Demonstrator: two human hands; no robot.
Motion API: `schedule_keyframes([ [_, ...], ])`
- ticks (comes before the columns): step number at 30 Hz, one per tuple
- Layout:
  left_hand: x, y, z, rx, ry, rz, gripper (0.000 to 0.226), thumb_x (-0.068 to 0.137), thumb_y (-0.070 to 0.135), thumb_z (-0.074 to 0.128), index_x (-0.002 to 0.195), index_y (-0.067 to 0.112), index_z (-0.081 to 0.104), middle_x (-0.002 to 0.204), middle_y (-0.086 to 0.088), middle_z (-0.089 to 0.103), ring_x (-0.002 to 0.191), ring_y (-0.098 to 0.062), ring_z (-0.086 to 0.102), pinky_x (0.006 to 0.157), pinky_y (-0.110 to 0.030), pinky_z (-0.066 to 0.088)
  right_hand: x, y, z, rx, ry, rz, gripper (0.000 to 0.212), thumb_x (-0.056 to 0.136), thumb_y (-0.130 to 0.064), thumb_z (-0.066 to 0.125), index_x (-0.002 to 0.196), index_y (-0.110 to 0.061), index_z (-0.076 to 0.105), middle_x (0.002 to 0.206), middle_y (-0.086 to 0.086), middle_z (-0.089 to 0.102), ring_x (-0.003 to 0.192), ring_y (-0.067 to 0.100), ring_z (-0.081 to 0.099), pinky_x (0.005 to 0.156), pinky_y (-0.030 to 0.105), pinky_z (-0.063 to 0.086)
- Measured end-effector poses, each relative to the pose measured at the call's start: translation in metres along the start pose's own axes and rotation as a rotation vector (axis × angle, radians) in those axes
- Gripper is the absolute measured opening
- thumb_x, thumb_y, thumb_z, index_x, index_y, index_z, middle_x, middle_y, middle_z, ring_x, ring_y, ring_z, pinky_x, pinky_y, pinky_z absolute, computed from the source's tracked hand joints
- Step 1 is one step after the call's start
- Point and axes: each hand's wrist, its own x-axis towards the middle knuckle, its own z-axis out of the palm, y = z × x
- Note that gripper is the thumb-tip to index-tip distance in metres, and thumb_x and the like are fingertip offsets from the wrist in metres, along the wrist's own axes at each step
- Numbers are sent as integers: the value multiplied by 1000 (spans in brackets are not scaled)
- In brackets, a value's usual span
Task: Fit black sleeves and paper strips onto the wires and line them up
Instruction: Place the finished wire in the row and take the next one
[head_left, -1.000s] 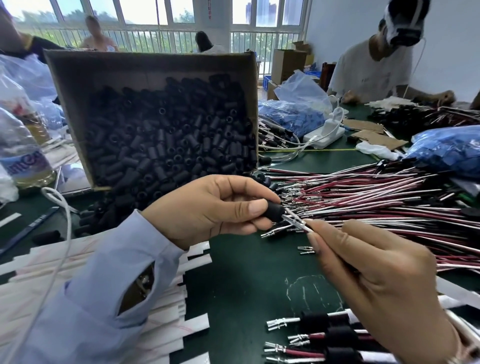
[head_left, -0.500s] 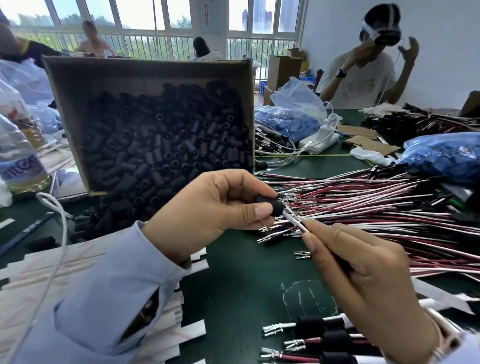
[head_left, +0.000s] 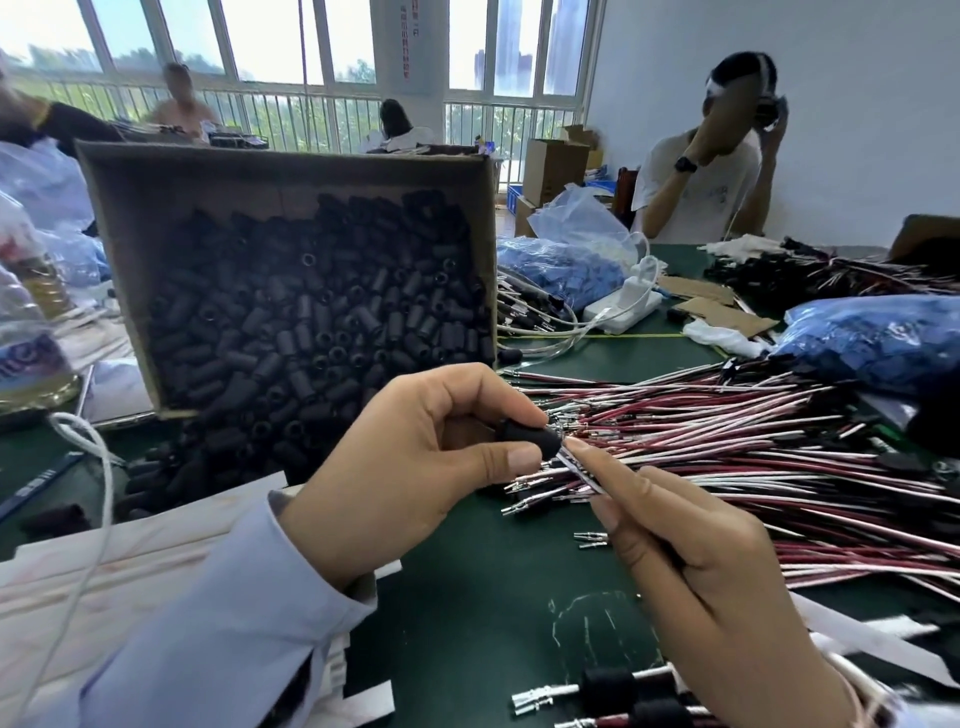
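Note:
My left hand (head_left: 415, 467) pinches a black sleeve (head_left: 530, 437) between thumb and forefinger above the green table. My right hand (head_left: 696, 566) pinches a red-and-white wire pair (head_left: 582, 467), its tips at the sleeve's mouth. A big heap of red and white wires (head_left: 753, 447) with metal terminals lies to the right. A tilted cardboard box (head_left: 291, 171) holds several black sleeves (head_left: 322, 322). White paper strips (head_left: 130, 561) lie stacked under my left forearm. Finished wires with sleeves (head_left: 623, 691) lie lined up at the bottom.
Blue plastic bags (head_left: 883, 343) of parts sit at the right and behind the box. A white power strip (head_left: 623, 306) with cables lies mid-table. A plastic bottle (head_left: 26, 332) stands at the left. A person (head_left: 706, 176) sits across the table. Loose terminals (head_left: 589, 538) lie near my right hand.
Both hands have risen slightly and stayed together. The wire tips have moved closer into the sleeve's opening. The person opposite has lifted both hands to the head.

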Motion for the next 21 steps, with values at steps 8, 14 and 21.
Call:
schedule_keyframes([
  [8,-3,2,-3,202,-126,11,19,74,21,73,93,21,68,88,-4,73,81,-26,70,77,-38,58,0,-4,-5,104,-38,64,30,90,-25,59,116,-35,69,64,-10,51,56,8,49,52,20,36],
  [14,-7,-1,13,387,-301,-3,20,76,30,78,88,18,68,81,1,72,76,-14,68,72,-35,56,-4,-17,2,-181,-327,145,37,72,-39,47,109,-44,45,64,-16,55,56,8,48,52,25,39],
  [21,-10,-18,37,895,-182,44,43,74,65,61,71,22,61,63,5,66,61,-8,59,64,-32,49,0,-10,3,-77,-468,232,31,70,-47,59,96,-32,51,70,-12,60,67,11,56,65,34,46],
])
